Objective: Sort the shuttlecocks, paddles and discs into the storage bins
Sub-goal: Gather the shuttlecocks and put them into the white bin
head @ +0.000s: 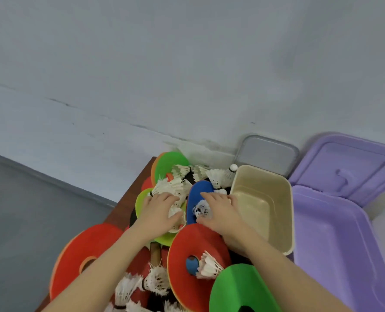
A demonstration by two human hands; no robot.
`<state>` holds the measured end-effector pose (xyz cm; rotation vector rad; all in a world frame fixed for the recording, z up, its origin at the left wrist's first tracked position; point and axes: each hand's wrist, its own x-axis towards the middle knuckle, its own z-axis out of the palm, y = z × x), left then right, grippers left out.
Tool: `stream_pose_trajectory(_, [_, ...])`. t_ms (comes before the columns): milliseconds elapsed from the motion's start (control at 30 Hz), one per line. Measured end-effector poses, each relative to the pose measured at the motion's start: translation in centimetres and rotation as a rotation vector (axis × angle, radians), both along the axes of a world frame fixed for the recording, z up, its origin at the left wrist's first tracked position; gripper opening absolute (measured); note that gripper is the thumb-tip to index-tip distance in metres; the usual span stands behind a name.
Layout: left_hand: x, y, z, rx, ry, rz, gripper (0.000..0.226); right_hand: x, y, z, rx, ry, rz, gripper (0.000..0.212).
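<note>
Shuttlecocks: white feather shuttlecock pile [175, 188] sits mid-table on the discs; your left hand [159, 210] lies over it, fingers curved down onto the feathers, grip on one can't be told.
Right hand: your right hand [220, 212] rests on the blue disc [197, 199], thumb and fingers curled round a small frayed shuttlecock [201, 209].
Count, shuttlecocks: at least ten visible; one on the red disc [196, 251], about three at the far end near the beige bin, a cluster at the near edge. Exact total can't be told, blur and overlap.
Count, discs: two big red ones, near-left red disc [83, 251] hanging over the table edge; two green, far green disc [168, 164] and near green disc [239, 289]; one blue; one lime disc [142, 199] under your left hand.
Paddles: one wooden handle [155, 253] shows between the red discs.
Bins: beige bin [266, 199] just right of your right hand, open; purple bin [333, 244] beside it, purple lid [349, 163] raised; grey lid [267, 154] leans on the wall.
Writing: none readable.
Edges: table [128, 194] left edge drops to grey floor; wall just behind the pile.
</note>
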<state>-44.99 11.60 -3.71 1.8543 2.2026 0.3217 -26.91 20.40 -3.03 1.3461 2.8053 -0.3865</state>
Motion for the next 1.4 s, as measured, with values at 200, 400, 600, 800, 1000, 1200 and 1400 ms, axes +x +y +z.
stream_pose_trajectory(200, [-0.8,-1.5,-1.0,-0.116,-0.07,-0.111,0.076,-1.8,-0.2,-1.7,0.076,-0.173,-0.029,0.07])
stream_pose_trajectory(400, [0.0,-0.9,-1.5,-0.085,-0.085,-0.069,0.077,-1.4,-0.9,-1.7,0.191,-0.01,-0.084,0.05])
stream_pose_trajectory(600, [0.4,-0.9,-1.5,0.1,-0.127,-0.064,0.057,0.6,-1.9,0.1,0.247,0.291,-0.192,0.049])
stream_pose_trajectory(800, [1.1,-1.9,0.2,0.349,-0.222,-0.013,0.051,3.9,-3.4,2.8,0.198,0.454,-0.238,0.055])
stream_pose_trajectory(1000, [5.3,-1.8,4.4,0.545,-0.207,-0.033,0.048,9.5,-4.2,4.3,0.248,0.55,-0.272,0.05])
stream_pose_trajectory(1200, [14.6,0.1,7.4,0.662,-0.226,-0.159,0.053,18.9,-5.2,6.1,0.351,0.564,-0.294,0.052])
stream_pose_trajectory(1400, [28.6,1.7,9.4,0.69,-0.277,-0.322,0.039,32.0,-7.2,7.0,0.418,0.582,-0.419,0.057])
